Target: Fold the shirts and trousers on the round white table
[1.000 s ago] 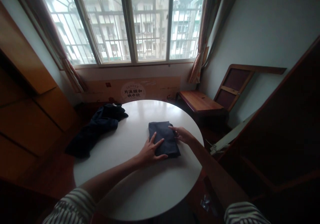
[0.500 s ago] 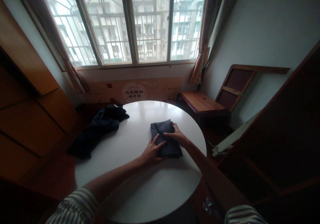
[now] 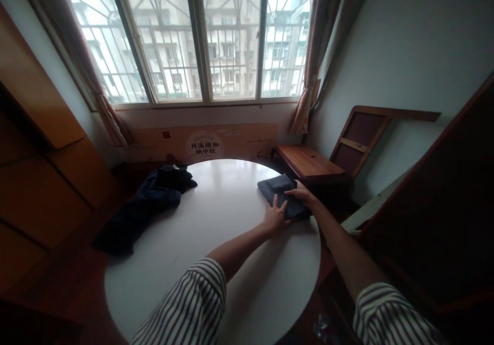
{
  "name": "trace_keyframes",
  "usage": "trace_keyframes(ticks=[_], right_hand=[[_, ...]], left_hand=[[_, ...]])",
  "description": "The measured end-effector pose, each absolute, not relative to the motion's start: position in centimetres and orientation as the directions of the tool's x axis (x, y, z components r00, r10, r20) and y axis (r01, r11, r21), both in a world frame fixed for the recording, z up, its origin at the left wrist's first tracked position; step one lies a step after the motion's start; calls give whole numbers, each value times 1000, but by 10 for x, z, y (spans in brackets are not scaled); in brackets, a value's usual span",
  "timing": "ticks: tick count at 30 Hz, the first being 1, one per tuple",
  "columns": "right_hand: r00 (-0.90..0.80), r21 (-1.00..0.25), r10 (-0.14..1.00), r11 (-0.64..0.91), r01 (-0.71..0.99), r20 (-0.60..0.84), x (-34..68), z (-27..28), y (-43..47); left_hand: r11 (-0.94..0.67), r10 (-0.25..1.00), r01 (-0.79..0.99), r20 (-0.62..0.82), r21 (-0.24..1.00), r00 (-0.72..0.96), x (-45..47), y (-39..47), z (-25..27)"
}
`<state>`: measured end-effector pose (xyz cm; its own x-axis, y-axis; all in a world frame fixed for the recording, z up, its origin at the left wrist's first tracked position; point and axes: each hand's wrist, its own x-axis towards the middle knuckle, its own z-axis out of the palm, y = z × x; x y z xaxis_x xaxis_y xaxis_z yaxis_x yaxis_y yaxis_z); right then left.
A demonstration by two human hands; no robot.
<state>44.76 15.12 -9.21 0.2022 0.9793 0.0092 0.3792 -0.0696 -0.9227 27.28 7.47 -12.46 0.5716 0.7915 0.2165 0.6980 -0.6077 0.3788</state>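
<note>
A dark grey folded garment [image 3: 280, 185] lies at the right side of the round white table [image 3: 216, 206]. My left hand [image 3: 275, 216] grips its near left edge, fingers apart over the top of the cloth. On the opposite edge, my right hand [image 3: 303, 193] is closed, with its thumb over the fabric and some fingertips hidden. A second, crumpled dark navy garment [image 3: 154, 196] is heaped at the table's left edge, partly hanging over, away from both hands.
Behind the table's right side stands a low wooden bench [image 3: 309, 160], near a wooden frame [image 3: 355, 139] against the wall. Wooden cabinets [image 3: 81, 180] line the left. A printed cardboard panel [image 3: 239, 139] stands below the barred window.
Both hands have moved the folded garment from the table's middle to its right edge, slightly farther from me. The crumpled garment stays in place on the table.
</note>
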Motion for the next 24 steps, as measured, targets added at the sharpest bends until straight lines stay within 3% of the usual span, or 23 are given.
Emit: trace_keyframes(ticks=[2, 4, 7, 10, 12, 14, 17, 19, 21, 24], right_hand=[[222, -890, 975, -82, 449, 22, 451, -83, 156], [233, -799, 960, -15, 601, 157, 444, -78, 157], [32, -483, 939, 146, 864, 341, 421, -84, 154], [-110, -263, 976, 158, 952, 188, 398, -105, 146], [-103, -202, 989, 122, 972, 103, 393, -120, 144], [-95, -170, 993, 106, 980, 68, 395, -129, 147], [-75, -133, 997, 78, 988, 26, 396, -126, 153], [-74, -115, 995, 81, 990, 70, 387, -118, 154], [-151, -103, 969, 173, 980, 196, 366, -112, 148], [-374, -121, 857, 439, 890, 355, 316, -115, 133]], left_hand=[[-635, 771, 701, 220, 325, 597, 280, 69, -125], [-677, 735, 684, 222, 271, 640, 277, 59, -129], [-753, 657, 628, 206, 194, 725, 260, 39, -134], [-837, 546, 521, 190, 169, 816, 230, 17, -134], [-878, 471, 433, 202, 205, 859, 203, 8, -128], [-868, 486, 431, 242, 248, 840, 170, 7, -120], [-743, 669, 598, 325, 301, 668, 116, 21, -107], [-623, 772, 710, 404, 328, 491, 81, 37, -102], [-500, 814, 791, 503, 352, 291, 51, 51, -99], [-304, 792, 863, 610, 403, -6, 14, 62, -95]])
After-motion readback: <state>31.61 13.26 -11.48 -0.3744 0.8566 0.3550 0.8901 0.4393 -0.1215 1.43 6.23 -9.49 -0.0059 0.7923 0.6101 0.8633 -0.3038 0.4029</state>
